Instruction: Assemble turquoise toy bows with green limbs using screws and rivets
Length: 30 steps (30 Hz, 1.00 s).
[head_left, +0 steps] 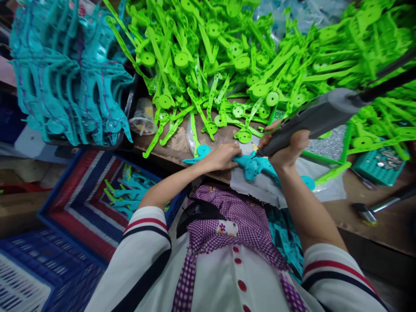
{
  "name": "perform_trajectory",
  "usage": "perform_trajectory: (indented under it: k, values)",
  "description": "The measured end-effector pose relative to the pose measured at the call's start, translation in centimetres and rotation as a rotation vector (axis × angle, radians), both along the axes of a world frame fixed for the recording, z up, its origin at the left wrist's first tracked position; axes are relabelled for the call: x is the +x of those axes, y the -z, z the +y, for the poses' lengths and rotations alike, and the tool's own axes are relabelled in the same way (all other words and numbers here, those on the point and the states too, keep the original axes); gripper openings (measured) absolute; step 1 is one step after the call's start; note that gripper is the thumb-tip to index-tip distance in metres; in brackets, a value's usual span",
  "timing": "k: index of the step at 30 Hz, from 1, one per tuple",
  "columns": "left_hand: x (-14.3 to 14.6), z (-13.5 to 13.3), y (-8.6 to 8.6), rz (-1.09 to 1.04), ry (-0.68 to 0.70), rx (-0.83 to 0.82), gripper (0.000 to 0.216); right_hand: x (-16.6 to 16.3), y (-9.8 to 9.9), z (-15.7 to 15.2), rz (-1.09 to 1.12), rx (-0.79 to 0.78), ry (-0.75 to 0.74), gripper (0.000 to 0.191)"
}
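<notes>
My right hand (289, 149) is wrapped round a dark grey power screwdriver (312, 119), which slants down to the left. Its tip meets a turquoise plastic part (255, 167) at the table's front edge. My left hand (224, 157) grips the left side of that same part, fingers closed and partly hidden behind it. A bright green plastic arm (333, 174) juts from the part's right end, and another green arm (194, 132) stands up near its left end. Under the part lies a whitish cloth (260, 190).
Green plastic arms (211, 56) are heaped across the back. Stacked turquoise parts (71, 82) fill a black crate at left, beside a plastic cup (143, 117). At right are a green tray of small metal pieces (328, 143), a teal basket (378, 167) and a hammer (367, 212). A blue crate (58, 208) sits below left.
</notes>
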<state>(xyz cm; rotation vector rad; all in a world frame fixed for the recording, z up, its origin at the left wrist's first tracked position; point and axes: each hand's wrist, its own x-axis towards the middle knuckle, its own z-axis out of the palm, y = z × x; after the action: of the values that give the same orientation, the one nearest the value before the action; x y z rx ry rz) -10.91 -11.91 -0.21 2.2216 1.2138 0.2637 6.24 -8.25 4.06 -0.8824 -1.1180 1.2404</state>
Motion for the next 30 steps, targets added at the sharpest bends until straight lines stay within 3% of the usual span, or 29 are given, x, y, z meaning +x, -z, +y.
perform_trajectory:
  k: [11,17,20,23,26,30]
  values:
    - [-0.1,-0.1,0.2,-0.002,0.003,0.016,0.02,-0.6,2.4,-0.3,-0.035,0.093,-0.105,0.059]
    - [-0.3,-0.1,0.6,-0.002,0.008,0.033,0.023,-0.1,2.7,-1.0,-0.058,0.133,-0.088,0.063]
    - [-0.4,0.1,0.9,-0.007,0.011,0.034,0.026,-0.4,1.5,-1.3,-0.052,0.153,0.037,0.059]
    - [-0.4,0.3,1.1,-0.014,0.033,0.043,0.027,-1.8,-1.1,-1.4,0.057,0.198,0.231,0.05]
    - [-0.3,0.2,1.0,-0.003,0.021,0.051,0.03,-2.9,-3.6,-1.1,0.11,0.21,0.299,0.059]
    - [-0.2,0.3,0.8,-0.011,-0.028,0.013,0.044,-0.4,-4.4,0.5,0.077,0.198,0.383,0.06]
